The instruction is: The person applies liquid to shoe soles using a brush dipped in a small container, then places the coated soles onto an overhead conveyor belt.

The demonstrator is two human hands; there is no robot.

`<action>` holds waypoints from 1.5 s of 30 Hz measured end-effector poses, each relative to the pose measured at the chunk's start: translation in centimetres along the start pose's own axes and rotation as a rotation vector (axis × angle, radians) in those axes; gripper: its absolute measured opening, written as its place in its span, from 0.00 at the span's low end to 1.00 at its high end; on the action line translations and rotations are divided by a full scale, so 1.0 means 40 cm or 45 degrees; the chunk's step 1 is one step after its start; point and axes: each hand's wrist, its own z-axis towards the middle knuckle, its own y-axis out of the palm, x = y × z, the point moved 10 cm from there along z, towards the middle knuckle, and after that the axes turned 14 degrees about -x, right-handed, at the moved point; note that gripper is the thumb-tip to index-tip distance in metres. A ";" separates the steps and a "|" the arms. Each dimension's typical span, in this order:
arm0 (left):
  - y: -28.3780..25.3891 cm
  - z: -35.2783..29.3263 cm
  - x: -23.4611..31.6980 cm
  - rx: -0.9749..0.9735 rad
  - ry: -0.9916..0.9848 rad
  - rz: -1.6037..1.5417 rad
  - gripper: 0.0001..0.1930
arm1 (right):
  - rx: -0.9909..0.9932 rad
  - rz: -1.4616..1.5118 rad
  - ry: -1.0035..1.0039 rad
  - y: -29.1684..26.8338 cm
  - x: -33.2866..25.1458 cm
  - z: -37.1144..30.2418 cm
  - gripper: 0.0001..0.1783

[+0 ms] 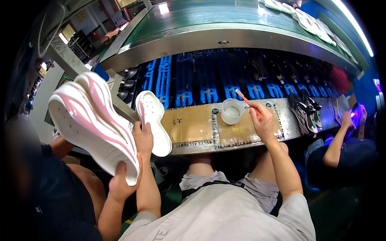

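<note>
My left hand (143,138) is closed on the edge of a white shoe sole (160,135), its thumb on the inner face. The sole stands tilted at the left end of the bench and shows pink inside its upper part. In my right hand (263,122) is a brush (248,101) with an orange handle, its pale tip pointing up and left. Just below the brush, a clear plastic cup (232,112) with whitish contents rests on the cardboard. The brush tip is above the cup's rim, apart from the contents.
At left, a co-worker's hand (122,182) holds a pair of pink-and-white soles (94,124) close to my left arm. Flattened cardboard (189,124) covers the bench. Black-and-white shoes (304,114) stand at right, near another person. A green conveyor belt (201,14) runs behind.
</note>
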 end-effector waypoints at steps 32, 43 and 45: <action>0.351 -0.360 0.433 -1.615 -0.357 -2.805 0.42 | -0.058 0.438 0.221 -0.081 0.035 -0.041 0.11; 0.339 -0.385 0.514 -1.714 -0.661 -2.792 0.47 | -0.156 0.631 0.255 -0.075 0.068 -0.063 0.12; 0.317 -0.385 0.530 -1.758 -0.724 -2.820 0.46 | -0.210 0.734 0.232 -0.091 0.067 -0.063 0.12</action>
